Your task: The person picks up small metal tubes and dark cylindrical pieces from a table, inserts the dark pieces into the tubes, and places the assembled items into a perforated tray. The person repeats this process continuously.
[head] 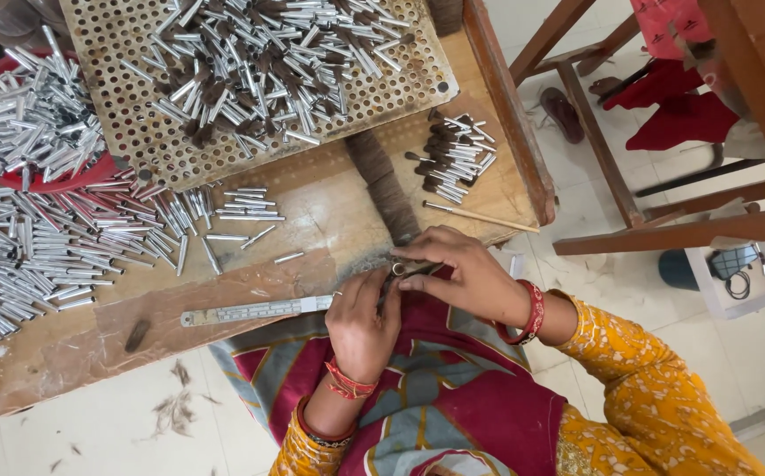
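Right at the near edge of the worn wooden counter (329, 207), just above the lap: a small silver metal tube stuffed with a dark hair tuft (403, 267), pinched between both hands. Left hand (363, 322) wrist bent upward, fingers curled, tips on the tube's end. Right hand (463, 273) arched over from the side, fingers closed around the tuft. Beside the left hand, a flat steel ruler (254, 310). Farther out, a loose heap of shiny metal tubes (38, 256), a perforated tan tray (135, 132) piled with filled tubes, a red round bowl (82, 176).
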